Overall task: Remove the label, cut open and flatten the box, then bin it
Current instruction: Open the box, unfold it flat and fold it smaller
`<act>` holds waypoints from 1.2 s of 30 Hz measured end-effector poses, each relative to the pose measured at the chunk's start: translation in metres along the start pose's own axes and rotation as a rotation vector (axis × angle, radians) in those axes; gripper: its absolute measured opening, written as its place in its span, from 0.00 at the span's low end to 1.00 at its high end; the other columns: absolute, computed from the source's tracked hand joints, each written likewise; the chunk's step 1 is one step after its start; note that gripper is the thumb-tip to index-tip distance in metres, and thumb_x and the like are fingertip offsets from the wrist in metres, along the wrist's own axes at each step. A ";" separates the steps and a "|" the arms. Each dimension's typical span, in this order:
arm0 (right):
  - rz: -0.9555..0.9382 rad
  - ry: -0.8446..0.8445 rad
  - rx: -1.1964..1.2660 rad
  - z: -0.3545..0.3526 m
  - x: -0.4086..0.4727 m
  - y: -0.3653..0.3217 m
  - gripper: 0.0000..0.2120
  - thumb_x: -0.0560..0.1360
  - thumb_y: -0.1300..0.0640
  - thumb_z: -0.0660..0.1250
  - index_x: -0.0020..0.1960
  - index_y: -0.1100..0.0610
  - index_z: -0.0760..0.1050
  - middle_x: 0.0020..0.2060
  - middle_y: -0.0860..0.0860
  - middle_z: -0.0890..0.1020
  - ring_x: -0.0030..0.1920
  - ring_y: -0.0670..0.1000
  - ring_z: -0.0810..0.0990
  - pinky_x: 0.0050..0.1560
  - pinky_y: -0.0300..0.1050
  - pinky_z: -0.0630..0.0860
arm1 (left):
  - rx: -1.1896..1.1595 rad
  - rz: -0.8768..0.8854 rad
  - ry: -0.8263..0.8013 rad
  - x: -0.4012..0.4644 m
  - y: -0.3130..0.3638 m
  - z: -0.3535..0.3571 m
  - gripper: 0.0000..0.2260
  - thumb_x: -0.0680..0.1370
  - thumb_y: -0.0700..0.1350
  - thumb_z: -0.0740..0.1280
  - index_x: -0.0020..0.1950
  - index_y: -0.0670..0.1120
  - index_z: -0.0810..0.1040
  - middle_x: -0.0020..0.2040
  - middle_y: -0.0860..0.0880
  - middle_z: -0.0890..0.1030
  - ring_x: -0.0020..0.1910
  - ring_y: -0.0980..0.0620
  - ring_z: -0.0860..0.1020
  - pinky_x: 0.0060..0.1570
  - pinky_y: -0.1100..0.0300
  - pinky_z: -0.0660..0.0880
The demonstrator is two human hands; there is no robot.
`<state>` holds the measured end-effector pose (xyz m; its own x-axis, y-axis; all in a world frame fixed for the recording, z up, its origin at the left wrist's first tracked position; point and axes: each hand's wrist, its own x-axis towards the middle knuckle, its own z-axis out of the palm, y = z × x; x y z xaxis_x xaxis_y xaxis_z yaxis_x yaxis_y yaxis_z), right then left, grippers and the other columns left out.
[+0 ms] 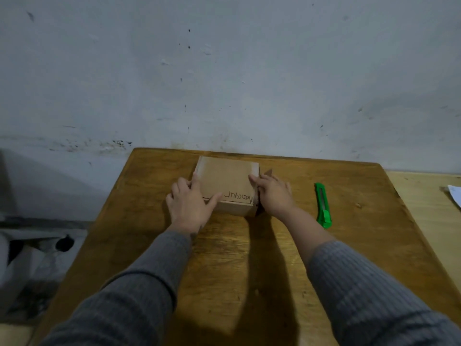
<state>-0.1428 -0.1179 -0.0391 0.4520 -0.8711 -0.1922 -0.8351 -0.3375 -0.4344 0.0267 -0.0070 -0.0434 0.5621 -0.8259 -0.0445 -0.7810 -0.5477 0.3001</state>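
Note:
A small brown cardboard box [225, 179] stands on the wooden table [224, 258] near its far edge, with handwriting along the near edge of its top. My left hand [190, 206] grips the box's left side, with the thumb laid over the top. My right hand [274, 194] presses against the box's right side, fingers on the top edge. A loose flap sticks out on the right, behind my right hand. A green utility knife [323, 205] lies on the table to the right, apart from both hands. No separate label is visible on the box.
A pale wall [224, 71] rises directly behind the table. A lighter second tabletop [439, 221] adjoins on the right, with a white paper [455, 194] at the frame's edge. Grey floor and dim objects lie beyond the table's left edge.

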 end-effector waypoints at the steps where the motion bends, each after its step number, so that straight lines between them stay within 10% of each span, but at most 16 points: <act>1: -0.011 0.002 0.016 0.001 -0.003 -0.003 0.21 0.81 0.55 0.53 0.73 0.42 0.62 0.76 0.51 0.61 0.77 0.56 0.51 0.74 0.64 0.40 | -0.011 -0.012 0.010 -0.003 -0.001 0.000 0.41 0.73 0.71 0.57 0.78 0.50 0.52 0.66 0.44 0.66 0.64 0.44 0.65 0.64 0.47 0.65; 10: -0.075 0.010 -0.158 0.003 -0.031 0.004 0.35 0.72 0.31 0.58 0.76 0.40 0.53 0.78 0.51 0.54 0.78 0.54 0.45 0.72 0.62 0.35 | -0.260 0.003 -0.157 -0.005 -0.014 0.001 0.55 0.65 0.70 0.69 0.79 0.50 0.41 0.77 0.48 0.55 0.74 0.45 0.57 0.70 0.43 0.62; 20: 0.015 0.127 0.047 0.010 -0.049 0.007 0.43 0.66 0.34 0.69 0.75 0.48 0.59 0.72 0.50 0.69 0.74 0.52 0.61 0.71 0.65 0.32 | -0.381 0.063 -0.234 -0.016 -0.022 0.001 0.56 0.65 0.65 0.74 0.80 0.51 0.42 0.79 0.50 0.57 0.74 0.47 0.62 0.71 0.45 0.65; 36: 0.048 0.144 -0.044 0.015 -0.075 0.010 0.40 0.69 0.32 0.65 0.75 0.47 0.58 0.71 0.51 0.68 0.75 0.52 0.56 0.71 0.67 0.32 | -0.353 0.098 -0.244 -0.030 -0.024 -0.004 0.55 0.65 0.64 0.74 0.80 0.51 0.42 0.79 0.51 0.58 0.75 0.47 0.61 0.71 0.47 0.63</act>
<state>-0.1802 -0.0511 -0.0419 0.3643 -0.9276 -0.0828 -0.8689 -0.3065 -0.3886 0.0299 0.0315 -0.0451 0.3762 -0.9021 -0.2112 -0.6624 -0.4212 0.6195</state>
